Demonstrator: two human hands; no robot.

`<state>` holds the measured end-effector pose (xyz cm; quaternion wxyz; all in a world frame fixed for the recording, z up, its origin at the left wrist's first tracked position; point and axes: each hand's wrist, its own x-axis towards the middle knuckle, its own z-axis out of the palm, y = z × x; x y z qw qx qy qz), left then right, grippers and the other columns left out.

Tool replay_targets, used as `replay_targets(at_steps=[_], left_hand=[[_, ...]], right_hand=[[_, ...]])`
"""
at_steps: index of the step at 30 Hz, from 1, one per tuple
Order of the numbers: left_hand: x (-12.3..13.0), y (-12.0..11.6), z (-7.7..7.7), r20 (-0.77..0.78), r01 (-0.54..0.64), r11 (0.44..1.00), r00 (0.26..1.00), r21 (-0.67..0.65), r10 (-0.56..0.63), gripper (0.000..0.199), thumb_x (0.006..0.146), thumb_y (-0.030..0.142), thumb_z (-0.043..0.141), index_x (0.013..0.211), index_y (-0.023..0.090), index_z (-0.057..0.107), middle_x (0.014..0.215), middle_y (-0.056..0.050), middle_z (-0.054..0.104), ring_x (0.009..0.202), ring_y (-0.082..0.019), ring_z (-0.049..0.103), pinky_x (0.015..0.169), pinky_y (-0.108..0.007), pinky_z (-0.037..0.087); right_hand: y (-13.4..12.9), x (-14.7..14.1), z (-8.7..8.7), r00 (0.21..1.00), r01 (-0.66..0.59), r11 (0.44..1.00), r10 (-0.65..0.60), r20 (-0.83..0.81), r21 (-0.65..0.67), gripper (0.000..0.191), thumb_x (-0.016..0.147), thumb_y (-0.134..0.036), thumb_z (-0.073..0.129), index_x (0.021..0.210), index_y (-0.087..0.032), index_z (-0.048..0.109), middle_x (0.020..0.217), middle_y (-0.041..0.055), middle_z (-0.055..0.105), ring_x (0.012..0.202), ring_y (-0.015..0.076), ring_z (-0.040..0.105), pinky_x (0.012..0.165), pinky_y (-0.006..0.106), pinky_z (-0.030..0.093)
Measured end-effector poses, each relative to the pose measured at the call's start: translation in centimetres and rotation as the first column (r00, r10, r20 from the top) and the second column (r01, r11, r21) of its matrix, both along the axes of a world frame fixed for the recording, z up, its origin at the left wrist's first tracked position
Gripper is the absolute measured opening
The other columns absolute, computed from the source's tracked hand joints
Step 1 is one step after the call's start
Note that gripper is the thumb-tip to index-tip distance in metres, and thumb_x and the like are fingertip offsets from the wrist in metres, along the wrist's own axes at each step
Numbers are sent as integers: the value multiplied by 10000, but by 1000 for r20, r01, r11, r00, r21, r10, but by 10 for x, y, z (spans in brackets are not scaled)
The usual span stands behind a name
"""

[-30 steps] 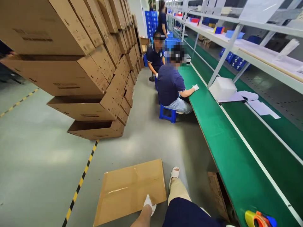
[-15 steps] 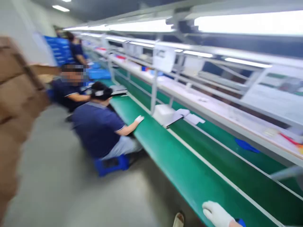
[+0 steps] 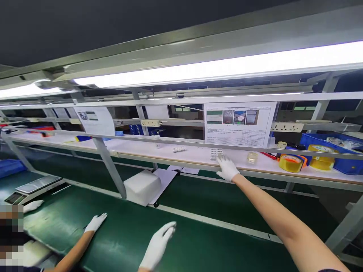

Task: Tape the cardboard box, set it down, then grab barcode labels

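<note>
Here, seen from a head camera at a long green conveyor bench (image 3: 215, 204) under a bright strip light (image 3: 215, 68). At about one o'clock, right hand (image 3: 227, 169) in a white glove, stretched far forward on a bare arm up to the white shelf (image 3: 159, 151), fingers loosely spread and fingertips resting on a small sheet of printed labels (image 3: 214, 153) lying flat on that shelf, just below a hanging instruction sheet (image 3: 239, 124). At six o'clock, left hand (image 3: 158, 243), also gloved, hovering flat over the green belt, fingers straight and held together, holding nothing. At three o'clock on the shelf, rolls of yellow tape (image 3: 290, 163) beside a blue bin (image 3: 334, 153). Near centre, a white foam block (image 3: 142, 186) on the belt. At nine o'clock, a weighing scale (image 3: 34, 186). At eight o'clock, a co-worker's gloved hand (image 3: 95, 223) lying on the belt.
</note>
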<state>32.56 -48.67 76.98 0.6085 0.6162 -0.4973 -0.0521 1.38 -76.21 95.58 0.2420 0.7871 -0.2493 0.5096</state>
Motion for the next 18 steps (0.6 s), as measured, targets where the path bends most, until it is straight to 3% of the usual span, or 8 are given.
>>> replay_targets(at_steps=[1,3,5,7,10,13,16,18], left_hand=[[-10,-14,29,93,51,999,994,0,-51,564,775,616,724,1149,198,780,1275,-118,744,1229,-331,678,1096,-442,522],[-35,-41,85,275,95,995,957,3,-92,551,840,587,666,1218,198,759,1322,-114,724,1274,-309,649,1140,-437,482],[-59,-65,131,355,131,990,925,42,-137,548,866,582,642,1229,186,750,1323,-129,719,1253,-309,656,1106,-441,503],[-80,-86,161,291,194,971,929,143,-228,632,840,641,667,1218,140,738,1277,-180,727,1185,-335,684,1020,-460,547],[-107,-122,181,-25,424,866,901,265,-434,817,805,786,650,1253,104,700,1285,-236,709,1172,-358,688,945,-462,573],[-137,-162,189,-291,678,708,730,196,-618,832,840,835,574,1284,142,698,1348,-216,687,1221,-341,672,937,-438,580],[-164,-197,191,-307,657,751,729,67,-611,668,789,706,752,1133,134,757,1188,-189,757,1040,-294,732,821,-366,587],[-172,-214,187,-247,609,793,773,28,-585,564,715,602,852,991,116,774,1034,-166,783,872,-251,733,721,-321,557]], right_hand=[[-5,3,8,1000,11,1000,-10,-18,28,810,797,-331,775,1523,-145,467,1509,196,530,1326,358,492,1104,486,401],[-9,3,9,999,21,999,-19,-37,44,523,874,-284,710,1372,-164,608,1295,164,674,1161,309,590,992,436,438],[-4,-2,-10,1000,15,999,-15,6,-43,254,980,-186,555,1192,-181,696,1084,119,729,1017,259,623,884,392,427],[10,-9,-43,994,5,981,15,104,-195,270,1027,-129,458,1087,-187,715,970,92,723,919,226,613,808,375,395],[40,-16,-98,981,-14,952,73,179,-307,200,1026,-136,506,1058,-178,699,945,79,706,871,212,594,762,372,378],[70,-20,-140,993,-23,970,51,107,-242,139,998,-133,559,1059,-170,678,935,70,693,855,220,598,747,382,403],[94,-34,-154,997,-76,996,77,11,-51,115,922,-138,650,1015,-203,671,968,45,702,892,235,622,777,400,467],[102,-55,-147,983,-181,970,183,6,164,269,842,-204,746,1098,-257,685,1110,24,713,1021,250,636,871,409,519]])
